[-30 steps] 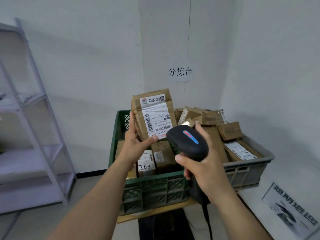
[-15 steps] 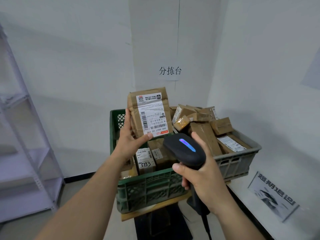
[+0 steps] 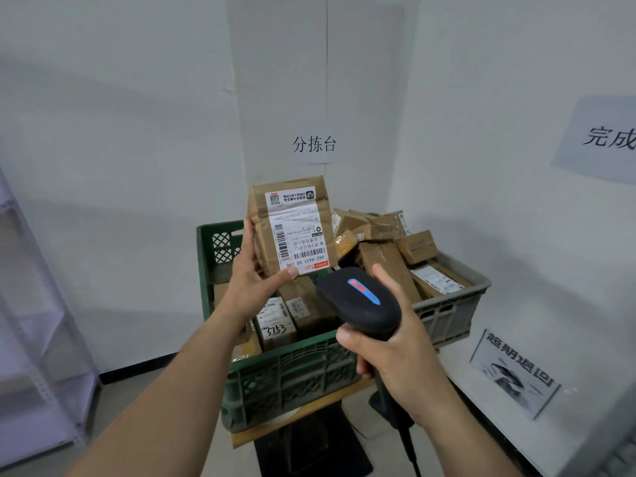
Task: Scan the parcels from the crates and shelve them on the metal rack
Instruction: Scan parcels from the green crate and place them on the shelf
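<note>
**Left hand:** The left hand point(image 3: 253, 280) holds one brown paper parcel point(image 3: 292, 228) upright. The thumb is pressed across its lower front edge and the fingers are behind its left side. The white shipping label faces the camera.

**Right hand:** The right hand point(image 3: 395, 352) is wrapped round the handle of a black barcode scanner point(image 3: 358, 301), with the forefinger raised along the right side of the head. The light strip on top of the head shows red and blue. The head sits close under the parcel's lower right corner; contact cannot be confirmed. A cable point(image 3: 411, 452) drops from the handle below the right wrist.

**Surroundings:**
- Beneath both hands stands a green crate point(image 3: 292, 376) holding boxes. One box, hand-marked 3753 point(image 3: 275, 327), lies directly under the left hand.
- Behind the right hand, a grey crate point(image 3: 447, 311) is heaped with brown parcels point(image 3: 389, 256).
- The metal rack point(image 3: 41, 339) stands well to the left of the left hand, at the frame edge.
- A paper sign point(image 3: 314, 145) hangs on the wall above the held parcel.
</note>
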The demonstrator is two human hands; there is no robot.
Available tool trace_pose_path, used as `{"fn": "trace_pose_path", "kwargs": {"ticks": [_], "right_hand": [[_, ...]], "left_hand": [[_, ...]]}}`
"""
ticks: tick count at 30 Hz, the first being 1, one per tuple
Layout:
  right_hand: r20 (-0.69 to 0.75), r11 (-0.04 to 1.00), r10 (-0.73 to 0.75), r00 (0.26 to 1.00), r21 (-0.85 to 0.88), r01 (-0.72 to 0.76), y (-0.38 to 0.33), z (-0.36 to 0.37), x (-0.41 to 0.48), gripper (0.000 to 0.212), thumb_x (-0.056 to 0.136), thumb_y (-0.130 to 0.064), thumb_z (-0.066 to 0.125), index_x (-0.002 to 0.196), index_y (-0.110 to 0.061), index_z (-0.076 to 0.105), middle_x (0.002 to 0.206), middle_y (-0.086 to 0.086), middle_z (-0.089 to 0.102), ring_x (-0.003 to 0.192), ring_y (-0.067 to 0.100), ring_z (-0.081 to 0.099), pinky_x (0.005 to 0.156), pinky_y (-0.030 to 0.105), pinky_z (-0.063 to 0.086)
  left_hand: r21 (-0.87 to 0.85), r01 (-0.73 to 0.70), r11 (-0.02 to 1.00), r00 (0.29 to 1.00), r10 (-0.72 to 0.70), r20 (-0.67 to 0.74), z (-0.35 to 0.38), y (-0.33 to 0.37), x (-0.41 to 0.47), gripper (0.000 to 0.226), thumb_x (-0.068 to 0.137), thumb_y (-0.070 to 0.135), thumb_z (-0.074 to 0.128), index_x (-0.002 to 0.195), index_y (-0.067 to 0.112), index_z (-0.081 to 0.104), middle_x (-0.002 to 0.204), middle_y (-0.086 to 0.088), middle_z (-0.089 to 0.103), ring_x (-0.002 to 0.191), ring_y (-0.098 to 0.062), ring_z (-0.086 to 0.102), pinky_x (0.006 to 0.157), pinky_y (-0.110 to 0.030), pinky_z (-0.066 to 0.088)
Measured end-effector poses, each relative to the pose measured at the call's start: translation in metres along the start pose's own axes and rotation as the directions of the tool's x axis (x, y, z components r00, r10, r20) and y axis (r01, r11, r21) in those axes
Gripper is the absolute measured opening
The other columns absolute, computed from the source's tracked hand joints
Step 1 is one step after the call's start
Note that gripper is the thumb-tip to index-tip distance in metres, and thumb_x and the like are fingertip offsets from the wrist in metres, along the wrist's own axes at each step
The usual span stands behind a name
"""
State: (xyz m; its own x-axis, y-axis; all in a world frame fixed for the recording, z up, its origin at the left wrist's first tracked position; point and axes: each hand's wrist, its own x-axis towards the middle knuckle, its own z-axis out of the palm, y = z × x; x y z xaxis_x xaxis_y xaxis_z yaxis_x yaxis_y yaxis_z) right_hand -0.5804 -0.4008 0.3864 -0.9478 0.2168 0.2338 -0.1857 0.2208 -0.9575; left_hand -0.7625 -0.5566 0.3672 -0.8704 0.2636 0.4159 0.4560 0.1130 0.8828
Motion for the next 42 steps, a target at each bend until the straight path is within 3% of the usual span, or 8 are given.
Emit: {"fn": "trace_pose_path", "kwargs": {"ticks": [5, 12, 17, 21, 27, 35, 39, 42], "right_hand": [[-0.017, 1.000, -0.012, 1.000, -0.025, 0.011, -0.003, 0.000, -0.006, 0.089, 0.082, -0.002, 0.074, 0.139, -0.052, 0.027, 0.103, 0.007, 0.063, 0.053, 0.008, 0.057, 0.053, 0.020, 0.049], [-0.021, 0.999, 0.004, 1.000, -0.043, -0.005, -0.003, -0.004, -0.010, 0.088, 0.082, -0.001, 0.073, 0.137, -0.054, 0.027, 0.104, 0.006, 0.061, 0.054, 0.005, 0.057, 0.053, 0.019, 0.049], [-0.052, 1.000, 0.009, 0.999, -0.025, -0.010, 0.000, -0.007, -0.007, 0.088, 0.082, -0.003, 0.074, 0.139, -0.052, 0.028, 0.095, 0.005, 0.062, 0.052, 0.008, 0.056, 0.053, 0.018, 0.048], [-0.070, 1.000, 0.010, 0.997, -0.004, -0.010, 0.001, -0.008, -0.002, 0.087, 0.082, -0.002, 0.074, 0.139, -0.051, 0.029, 0.098, 0.004, 0.062, 0.051, 0.008, 0.055, 0.052, 0.019, 0.048], [-0.071, 1.000, -0.008, 0.997, -0.007, 0.007, 0.003, -0.011, 0.004, 0.083, 0.082, -0.002, 0.074, 0.128, -0.057, 0.031, 0.104, 0.006, 0.063, 0.052, 0.009, 0.057, 0.053, 0.019, 0.049], [-0.198, 0.994, -0.076, 0.977, -0.086, 0.060, -0.002, -0.025, 0.020, 0.096, 0.077, -0.001, 0.078, 0.140, -0.051, 0.026, 0.122, 0.005, 0.060, 0.059, 0.004, 0.061, 0.053, 0.020, 0.051], [-0.307, 0.989, -0.104, 0.946, -0.134, 0.065, -0.012, -0.036, 0.026, 0.103, 0.075, -0.004, 0.081, 0.149, -0.046, 0.022, 0.123, -0.009, 0.060, 0.080, 0.009, 0.060, 0.087, 0.043, 0.058], [-0.391, 0.988, -0.120, 0.912, -0.139, 0.071, -0.018, -0.045, 0.025, 0.103, 0.076, -0.003, 0.080, 0.150, -0.045, 0.021, 0.118, -0.014, 0.061, 0.084, 0.011, 0.058, 0.091, 0.043, 0.054]], "left_hand": [[0.021, -0.012, 1.000, 1.000, 0.012, 0.016, 0.005, 0.001, 0.003, 0.114, 0.076, 0.023, 0.078, 0.149, 0.043, -0.007, 0.140, 0.011, 0.038, 0.116, -0.003, 0.047, 0.104, -0.032, 0.040], [0.043, 0.015, 0.999, 1.000, -0.016, 0.015, 0.010, 0.003, 0.005, 0.118, 0.067, 0.040, 0.080, 0.145, 0.052, -0.007, 0.145, -0.001, 0.037, 0.123, -0.015, 0.048, 0.108, -0.049, 0.038], [0.017, 0.024, 1.000, 0.999, -0.025, 0.041, 0.014, 0.005, 0.006, 0.115, 0.075, 0.023, 0.079, 0.149, 0.041, -0.007, 0.141, 0.006, 0.039, 0.109, 0.007, 0.049, 0.107, -0.037, 0.039], [0.039, 0.085, 0.996, 0.996, -0.085, 0.014, 0.012, 0.003, 0.008, 0.121, 0.053, 0.059, 0.079, 0.138, 0.063, -0.007, 0.148, -0.003, 0.031, 0.129, -0.020, 0.042, 0.108, -0.053, 0.036], [0.050, 0.118, 0.992, 0.993, -0.119, 0.014, 0.014, 0.003, 0.012, 0.120, 0.051, 0.061, 0.077, 0.136, 0.066, -0.007, 0.148, -0.004, 0.030, 0.129, -0.023, 0.042, 0.107, -0.055, 0.036], [-0.094, 0.102, 0.990, 0.990, -0.091, 0.110, 0.026, 0.019, 0.012, 0.107, 0.081, 0.021, 0.073, 0.149, 0.041, -0.008, 0.147, 0.003, 0.041, 0.121, -0.008, 0.044, 0.102, -0.031, 0.032], [-0.148, 0.142, 0.979, 0.970, -0.107, 0.219, 0.030, 0.028, 0.010, 0.118, 0.061, 0.053, 0.081, 0.143, 0.055, -0.004, 0.145, 0.005, 0.044, 0.129, -0.019, 0.047, 0.110, -0.049, 0.035], [-0.192, 0.151, 0.970, 0.945, -0.084, 0.316, 0.040, 0.035, 0.005, 0.115, 0.058, 0.056, 0.079, 0.142, 0.058, 0.001, 0.140, 0.011, 0.045, 0.125, -0.019, 0.050, 0.104, -0.044, 0.043]]}}
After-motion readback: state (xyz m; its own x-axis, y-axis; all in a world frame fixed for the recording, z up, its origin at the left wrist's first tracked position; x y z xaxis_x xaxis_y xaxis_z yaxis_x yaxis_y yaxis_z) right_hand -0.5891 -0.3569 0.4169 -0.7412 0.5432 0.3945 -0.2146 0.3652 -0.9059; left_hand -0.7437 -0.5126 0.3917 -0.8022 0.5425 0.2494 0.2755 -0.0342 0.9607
